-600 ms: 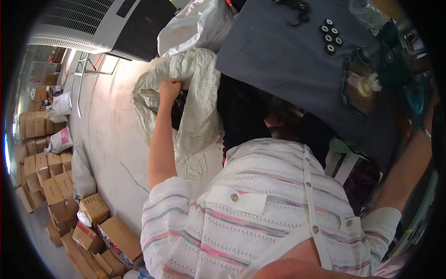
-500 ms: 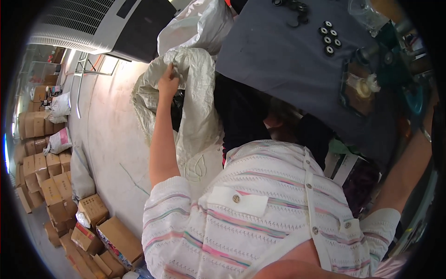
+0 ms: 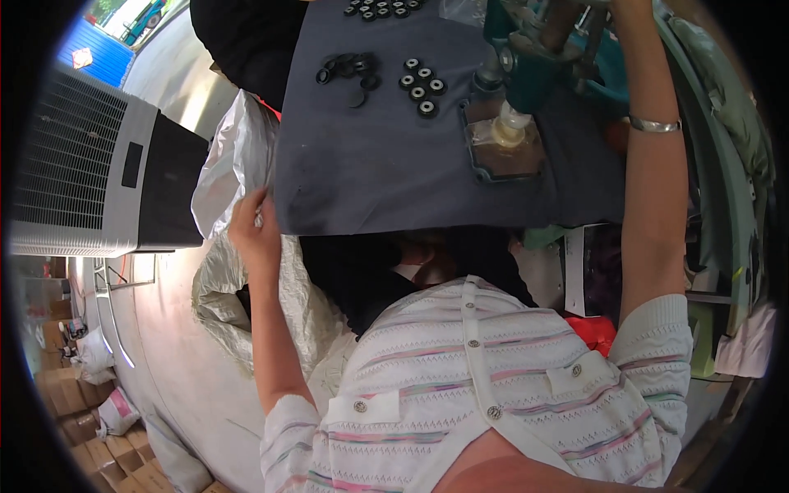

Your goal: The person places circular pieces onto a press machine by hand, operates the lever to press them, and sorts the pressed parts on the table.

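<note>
My left hand (image 3: 256, 226) is at the left edge of the grey-covered table (image 3: 370, 172), in front of a shiny white sack (image 3: 238, 156). Its fingers are curled in; whether something small is in them I cannot make out. My right hand (image 3: 629, 6) is raised at the top edge of the view, beside a green bench press (image 3: 530, 70), and its fingers are cut off. Under the press, a pale yellowish round piece (image 3: 509, 131) sits on the base plate (image 3: 514, 164). Several black wheels with light centres (image 3: 426, 108) lie left of the press, beside loose black rings (image 3: 345, 66).
An open woven sack (image 3: 304, 312) stands on the floor below my left arm. A large grey-and-black air cooler (image 3: 107, 164) is at the left. Cartons (image 3: 107, 452) are stacked at the lower left. A person in black (image 3: 246, 49) is beyond the table's far left corner.
My left hand has come up from the woven sack's mouth to the table's edge. My right arm has gone up beside the press. The view has shifted, showing more of the table.
</note>
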{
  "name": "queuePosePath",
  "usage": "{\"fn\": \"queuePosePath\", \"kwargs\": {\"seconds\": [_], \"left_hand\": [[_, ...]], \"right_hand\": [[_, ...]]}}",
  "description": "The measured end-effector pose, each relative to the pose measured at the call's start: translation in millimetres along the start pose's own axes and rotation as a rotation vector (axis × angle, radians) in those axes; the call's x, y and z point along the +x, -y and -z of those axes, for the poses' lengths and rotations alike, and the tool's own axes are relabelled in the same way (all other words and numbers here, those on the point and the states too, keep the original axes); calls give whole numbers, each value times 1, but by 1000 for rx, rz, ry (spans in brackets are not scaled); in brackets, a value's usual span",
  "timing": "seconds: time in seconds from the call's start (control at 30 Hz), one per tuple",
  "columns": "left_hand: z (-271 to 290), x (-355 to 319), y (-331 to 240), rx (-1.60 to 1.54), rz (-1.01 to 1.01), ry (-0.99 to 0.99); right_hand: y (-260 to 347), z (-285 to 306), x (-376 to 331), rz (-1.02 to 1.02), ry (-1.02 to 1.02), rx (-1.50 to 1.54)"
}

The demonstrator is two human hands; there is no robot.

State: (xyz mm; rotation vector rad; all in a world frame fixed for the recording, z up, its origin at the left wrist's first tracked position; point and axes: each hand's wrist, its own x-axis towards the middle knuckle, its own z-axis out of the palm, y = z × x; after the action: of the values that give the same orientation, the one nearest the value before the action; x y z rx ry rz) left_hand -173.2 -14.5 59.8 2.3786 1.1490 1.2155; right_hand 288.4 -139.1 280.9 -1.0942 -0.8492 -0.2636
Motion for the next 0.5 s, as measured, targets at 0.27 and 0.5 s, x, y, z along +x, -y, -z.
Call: {"fn": "queuePosePath", "kwargs": {"seconds": [0.27, 0.5], "left_hand": [[-139, 89, 4, -226, -108, 180], [-179, 108, -1, -55, -390, 129]], "right_hand": [[-8, -3, 0, 61, 24, -6], [-10, 6, 1, 109, 64, -8]]}}
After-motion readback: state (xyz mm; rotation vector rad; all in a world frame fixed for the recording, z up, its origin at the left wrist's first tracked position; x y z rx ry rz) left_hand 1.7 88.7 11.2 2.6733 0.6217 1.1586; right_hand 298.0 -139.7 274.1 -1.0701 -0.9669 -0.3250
